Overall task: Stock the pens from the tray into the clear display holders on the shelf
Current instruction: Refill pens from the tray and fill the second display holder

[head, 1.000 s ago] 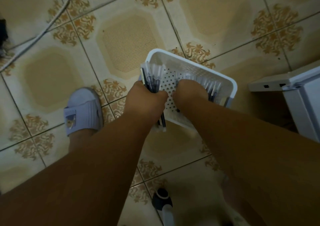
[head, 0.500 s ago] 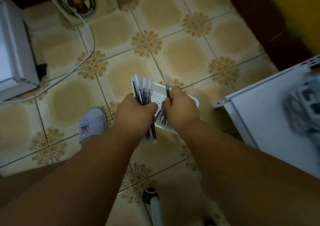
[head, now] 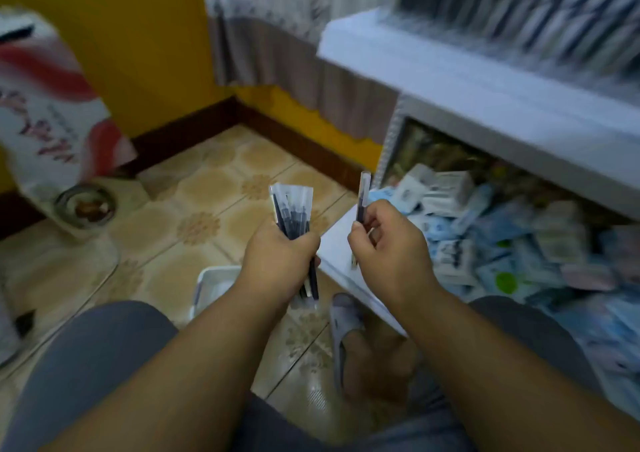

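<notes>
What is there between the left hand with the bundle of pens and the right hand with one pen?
In the head view nothing is held between the left hand and right hand; only the white shelf edge shows behind.

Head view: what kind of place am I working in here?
Probably a small home-run shop or stockroom: a white shelf with blurred rows of stock above, packaged goods heaped beneath it, and patterned floor tiles by a yellow wall.

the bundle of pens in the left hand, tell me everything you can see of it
The bundle of dark-barrelled pens with clear caps stands nearly upright, gripped around its middle by the left hand. Clear capped ends fan out above the fist; dark ends stick out below it. It is held over the tiled floor, apart from the right hand's single pen.
</notes>
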The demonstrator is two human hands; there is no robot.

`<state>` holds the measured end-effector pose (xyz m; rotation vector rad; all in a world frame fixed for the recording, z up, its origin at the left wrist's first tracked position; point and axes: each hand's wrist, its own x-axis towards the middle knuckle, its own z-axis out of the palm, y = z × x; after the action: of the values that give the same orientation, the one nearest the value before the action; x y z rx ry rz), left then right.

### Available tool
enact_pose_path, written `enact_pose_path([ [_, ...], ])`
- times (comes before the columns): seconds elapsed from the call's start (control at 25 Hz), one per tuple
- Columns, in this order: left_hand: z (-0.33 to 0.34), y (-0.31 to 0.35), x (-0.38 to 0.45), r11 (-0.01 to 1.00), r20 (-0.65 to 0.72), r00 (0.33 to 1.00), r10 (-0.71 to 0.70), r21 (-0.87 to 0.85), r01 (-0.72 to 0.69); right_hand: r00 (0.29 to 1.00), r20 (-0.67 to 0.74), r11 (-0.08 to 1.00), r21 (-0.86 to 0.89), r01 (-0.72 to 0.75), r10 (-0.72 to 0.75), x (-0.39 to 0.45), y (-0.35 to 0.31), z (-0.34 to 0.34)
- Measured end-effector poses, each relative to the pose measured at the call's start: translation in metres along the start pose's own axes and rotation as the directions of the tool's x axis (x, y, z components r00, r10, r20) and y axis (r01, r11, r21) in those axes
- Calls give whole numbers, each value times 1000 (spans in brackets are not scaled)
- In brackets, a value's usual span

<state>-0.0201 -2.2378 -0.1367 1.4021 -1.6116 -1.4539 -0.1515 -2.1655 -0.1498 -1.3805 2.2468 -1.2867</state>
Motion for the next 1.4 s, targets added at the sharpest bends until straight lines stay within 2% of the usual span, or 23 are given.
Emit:
enact_pose_path([
  [0.16, 46, 61, -52, 984, 183, 968, 175, -10, -176, 958, -287, 998, -54, -42, 25, -37, -7, -97],
  [0.32, 72, 113, -93, 944, 263, 907, 329, -87, -317, 896, -438, 995, -34, -96, 71, -59, -18, -154],
  [0.52, 107, 177, -128, 886, 406, 793, 453, -111, -450, 734, -674, 996, 39, -76, 83, -71, -37, -230],
  [0.68, 152, 205, -154, 875, 551, 690, 469, -189, -445, 623, -777, 994, 27, -108, 89, -95, -37, -283],
  [0.88, 200, 217, -179, 905, 668, 616, 417, -243, -350, 504, -860, 969, -54, -242, 78, -120, -21, -354],
  [1.04, 245, 227, -199, 913, 722, 564, 400, -259, -317, 500, -864, 951, -96, -294, 67, -127, -3, -397],
  [1.16, 275, 236, -212, 935, 762, 542, 354, -279, -218, 478, -873, 939, -79, -334, 97, -124, 9, -421],
  [1.4, 308, 258, -216, 943, 768, 552, 326, -308, -129, 430, -898, 923, -88, -375, 89, -97, 27, -470],
])
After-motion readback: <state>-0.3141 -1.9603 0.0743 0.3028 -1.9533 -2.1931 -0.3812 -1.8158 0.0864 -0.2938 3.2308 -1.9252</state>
